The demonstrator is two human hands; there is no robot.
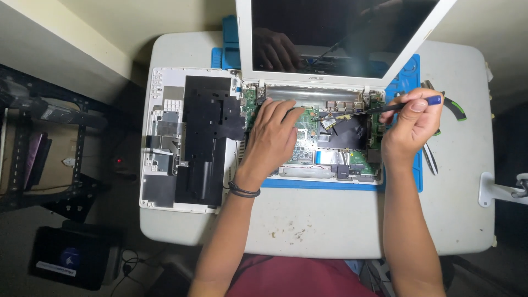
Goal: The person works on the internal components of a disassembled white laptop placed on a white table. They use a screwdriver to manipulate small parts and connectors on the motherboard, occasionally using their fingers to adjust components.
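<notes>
Head cam: open white laptop on blue mat, board bare, dark screen tipped back. Left hand lies flat on the board, fingers spread, gripping nothing. Right hand pinches a blue-capped screwdriver, tip at a small card mid-board. Looks like card-removal step; next needs a steady tip. Removed keyboard cover sits face-down beside it.

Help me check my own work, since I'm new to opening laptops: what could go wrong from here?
The screwdriver in the right hand points at a small card on the bare circuit board; a slip could scratch nearby parts. The left hand rests directly on that board, so pressure or static might harm it. The removed keyboard cover lies near the table's left edge and could get knocked off.
</notes>
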